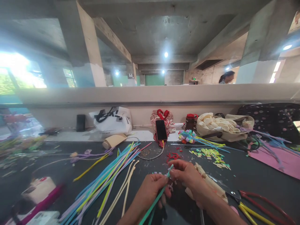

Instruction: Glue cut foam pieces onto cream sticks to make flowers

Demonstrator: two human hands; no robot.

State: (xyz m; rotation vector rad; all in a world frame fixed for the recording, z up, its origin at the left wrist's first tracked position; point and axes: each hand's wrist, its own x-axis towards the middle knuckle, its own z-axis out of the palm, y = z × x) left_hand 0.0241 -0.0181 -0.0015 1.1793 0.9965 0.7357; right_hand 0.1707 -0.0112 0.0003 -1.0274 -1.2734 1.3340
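Near the front middle of the dark table, my left hand (152, 189) is closed in a pinch round a green fuzzy stem (153, 203), which trails down toward the front edge. My right hand (186, 176) pinches the upper end of the same stem, close beside the left fingertips. Small pale lilac pieces lie under and behind the hands, partly hidden by the fingers. Just beyond the right hand are red bits (173, 156). Long blue, yellow and lilac stems (105, 178) lie in a bundle left of my left hand, with cream stems (124, 190) beside them.
Red-handled scissors (260, 200) and a yellow-handled tool (253, 214) lie at the front right. Small yellow and green pieces (214, 156) are scattered behind them. A phone (161, 130), white bag (113, 122) and brown bottle (190, 122) stand at the back. A person's head (227, 77) shows beyond the partition.
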